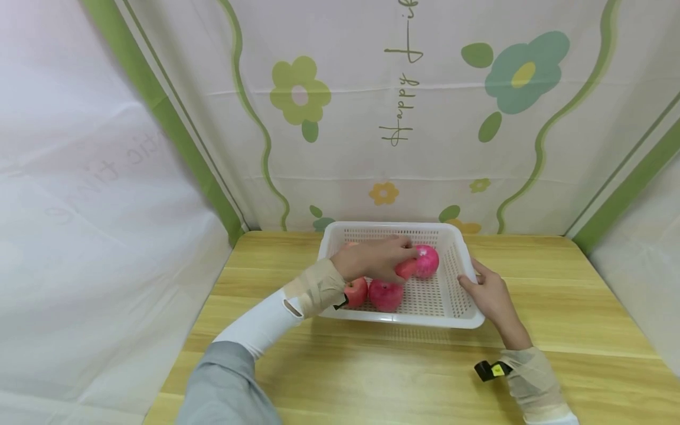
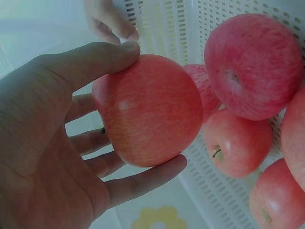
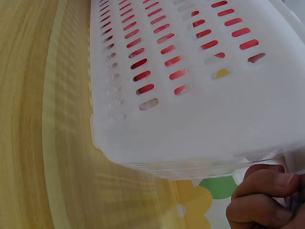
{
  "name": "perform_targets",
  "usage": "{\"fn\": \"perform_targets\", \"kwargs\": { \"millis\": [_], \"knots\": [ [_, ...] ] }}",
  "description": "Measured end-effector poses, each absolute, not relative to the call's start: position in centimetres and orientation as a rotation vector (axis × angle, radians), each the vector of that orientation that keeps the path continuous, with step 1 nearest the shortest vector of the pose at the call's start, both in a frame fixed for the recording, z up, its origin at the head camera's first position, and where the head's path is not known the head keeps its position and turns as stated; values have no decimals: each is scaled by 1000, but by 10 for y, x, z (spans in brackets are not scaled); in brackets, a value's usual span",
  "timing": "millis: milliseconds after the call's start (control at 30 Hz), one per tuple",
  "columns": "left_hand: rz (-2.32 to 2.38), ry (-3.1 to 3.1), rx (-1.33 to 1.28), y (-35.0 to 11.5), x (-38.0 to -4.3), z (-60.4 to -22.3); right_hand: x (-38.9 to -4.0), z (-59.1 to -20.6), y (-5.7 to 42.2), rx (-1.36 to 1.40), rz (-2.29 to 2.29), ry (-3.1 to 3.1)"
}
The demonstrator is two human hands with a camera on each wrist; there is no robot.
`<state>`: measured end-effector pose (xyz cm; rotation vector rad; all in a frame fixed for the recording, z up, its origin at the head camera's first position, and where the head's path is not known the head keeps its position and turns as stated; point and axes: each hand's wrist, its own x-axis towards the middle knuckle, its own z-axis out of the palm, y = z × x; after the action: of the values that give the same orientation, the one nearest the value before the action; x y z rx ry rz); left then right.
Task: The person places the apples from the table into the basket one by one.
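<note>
My left hand (image 1: 379,258) reaches over a white perforated plastic basket (image 1: 435,320) and holds an apple (image 2: 150,109), thumb on one side and fingers around the other. Below and beside it, several more red apples lie in the basket, among them a dark red apple (image 1: 386,295) and a pink-red apple (image 1: 427,261) with a pale patch. In the left wrist view a smaller apple (image 2: 238,142) shows its stem. My right hand (image 1: 490,295) grips the basket's right rim, its fingers curled under the edge in the right wrist view (image 3: 262,198).
The basket stands on a light wooden table (image 1: 372,378) toward its back edge. Behind rises a white curtain (image 1: 340,159) with printed flowers, and similar cloth hangs at both sides. A small black device (image 1: 491,370) is strapped at the right wrist.
</note>
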<state>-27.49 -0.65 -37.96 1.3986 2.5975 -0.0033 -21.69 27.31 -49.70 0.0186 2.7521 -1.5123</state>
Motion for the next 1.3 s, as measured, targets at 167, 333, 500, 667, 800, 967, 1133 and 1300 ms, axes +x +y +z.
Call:
{"fn": "perform_targets", "kwargs": {
  "millis": [167,333,500,667,800,967,1133,1300],
  "knots": [
    [-45,2605,1402,1,-274,-382,-217,-497,272,21,-1522,2746],
    [-63,2589,1414,8,-275,-385,-216,-497,271,28,-1527,2749],
    [-48,2561,1447,14,-274,-386,-216,-497,271,27,-1525,2752],
    [-32,2529,1461,20,-276,-390,-216,-498,272,27,-1513,2758],
    [-29,2502,1460,24,-277,-393,-217,-499,271,22,-1517,2755],
    [-70,2472,1549,29,-279,-396,-218,-500,271,20,-1520,2733],
    [-83,2429,1590,38,-280,-398,-218,-498,272,31,-1508,2739],
    [-137,2408,1556,48,-279,-401,-218,-499,274,33,-1495,2761]
  ]
}}
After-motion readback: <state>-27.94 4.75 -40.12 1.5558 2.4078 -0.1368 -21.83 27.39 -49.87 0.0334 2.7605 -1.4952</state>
